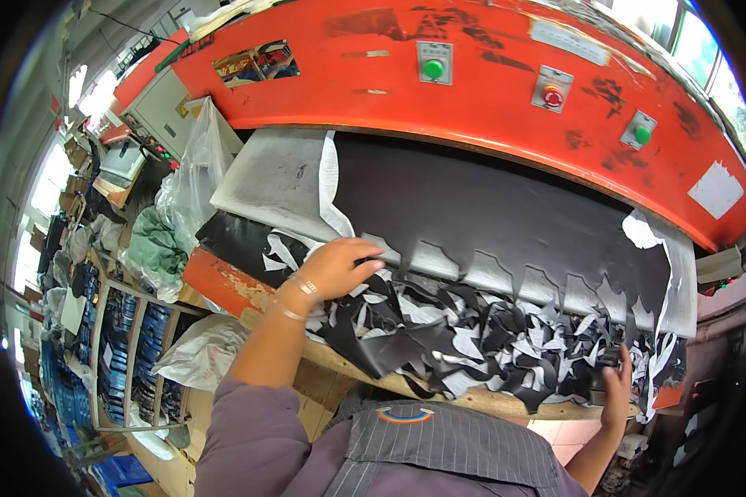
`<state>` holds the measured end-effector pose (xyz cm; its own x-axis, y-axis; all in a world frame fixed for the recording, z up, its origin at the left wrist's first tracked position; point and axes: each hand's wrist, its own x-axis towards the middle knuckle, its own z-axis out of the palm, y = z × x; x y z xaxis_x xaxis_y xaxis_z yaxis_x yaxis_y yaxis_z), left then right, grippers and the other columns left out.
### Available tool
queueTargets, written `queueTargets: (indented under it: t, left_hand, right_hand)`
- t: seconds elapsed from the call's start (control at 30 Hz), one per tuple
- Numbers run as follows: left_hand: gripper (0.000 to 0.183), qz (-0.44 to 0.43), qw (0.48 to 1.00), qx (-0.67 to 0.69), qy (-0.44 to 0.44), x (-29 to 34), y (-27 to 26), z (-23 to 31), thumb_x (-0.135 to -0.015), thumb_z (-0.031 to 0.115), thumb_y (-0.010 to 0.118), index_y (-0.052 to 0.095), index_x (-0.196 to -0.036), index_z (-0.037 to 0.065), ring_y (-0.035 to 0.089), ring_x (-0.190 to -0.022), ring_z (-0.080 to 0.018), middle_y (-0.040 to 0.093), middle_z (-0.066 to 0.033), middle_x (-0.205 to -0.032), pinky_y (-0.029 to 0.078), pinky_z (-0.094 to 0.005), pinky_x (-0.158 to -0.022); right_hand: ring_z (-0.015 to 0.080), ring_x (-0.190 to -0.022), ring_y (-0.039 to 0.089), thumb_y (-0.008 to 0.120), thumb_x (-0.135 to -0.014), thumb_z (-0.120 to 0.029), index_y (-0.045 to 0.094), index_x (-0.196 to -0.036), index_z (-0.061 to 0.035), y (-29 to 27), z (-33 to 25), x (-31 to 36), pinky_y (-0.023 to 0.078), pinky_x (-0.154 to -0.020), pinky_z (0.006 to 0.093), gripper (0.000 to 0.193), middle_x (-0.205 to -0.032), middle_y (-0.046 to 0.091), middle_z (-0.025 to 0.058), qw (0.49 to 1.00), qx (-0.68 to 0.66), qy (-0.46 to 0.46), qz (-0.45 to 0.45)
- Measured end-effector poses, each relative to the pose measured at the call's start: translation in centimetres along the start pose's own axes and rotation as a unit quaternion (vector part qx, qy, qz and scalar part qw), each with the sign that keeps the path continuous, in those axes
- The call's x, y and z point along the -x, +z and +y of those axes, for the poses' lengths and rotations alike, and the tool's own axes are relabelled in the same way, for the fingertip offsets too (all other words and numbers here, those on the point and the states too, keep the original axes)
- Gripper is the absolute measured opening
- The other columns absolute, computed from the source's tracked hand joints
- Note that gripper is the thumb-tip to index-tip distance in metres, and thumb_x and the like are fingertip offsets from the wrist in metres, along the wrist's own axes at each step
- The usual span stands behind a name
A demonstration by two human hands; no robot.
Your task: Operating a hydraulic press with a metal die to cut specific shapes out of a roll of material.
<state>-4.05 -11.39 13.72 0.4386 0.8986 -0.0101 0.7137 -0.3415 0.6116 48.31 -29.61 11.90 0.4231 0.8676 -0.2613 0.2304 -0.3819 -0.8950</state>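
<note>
A wide black sheet with a pale underside lies on the grey cutting bed, its near edge cut into a row of scalloped notches. My left hand, with bands on its wrist, is at the sheet's near left corner, thumb apart from the fingers and nothing visible in it. Black-and-white offcuts are heaped along the near ledge between my hands. At the right end of the heap, my right hand has its thumb and fingers around a small dark thing, too unclear to name.
An orange-red press beam with green and red push buttons spans the far side. The grey bed shows bare at left. Plastic bags, a white sack and a rack of blue pieces stand at left.
</note>
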Motion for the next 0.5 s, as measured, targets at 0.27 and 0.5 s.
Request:
queueTargets:
  t: [0.27, 0.5]
  left_hand:
    - [0.041, 0.079, 0.972, -0.223, 0.014, -2.8, 0.0, -13.8, -0.087, 0.027, 0.059, 0.058, -0.127, 0.017, 0.043, -0.129, -0.0282, 0.051, -0.0067, -0.137, 0.037, -0.0441, -0.100]
    - [0.039, 0.037, 0.973, -0.228, -0.010, 5.4, -4.5, -19.8, -0.087, 0.022, 0.058, 0.059, -0.125, 0.014, 0.043, -0.128, -0.0270, 0.051, -0.0024, -0.138, 0.038, -0.0426, -0.094]
  right_hand:
    - [0.0200, -0.107, 0.053, 0.082, -0.054, -0.025, 0.024, -0.148, -0.0055, 16.9, -12.5, 1.2, 0.042, -0.092, 0.0311, 0.112, -0.127, 0.050, 0.0112, 0.970, -0.007, -0.101, -0.221]
    - [0.0355, -0.111, 0.048, 0.079, -0.065, -0.030, 0.025, -0.148, -0.0114, 41.8, -20.8, -4.8, 0.033, -0.100, 0.0444, 0.101, -0.114, 0.052, 0.0209, 0.783, 0.318, -0.337, -0.415]
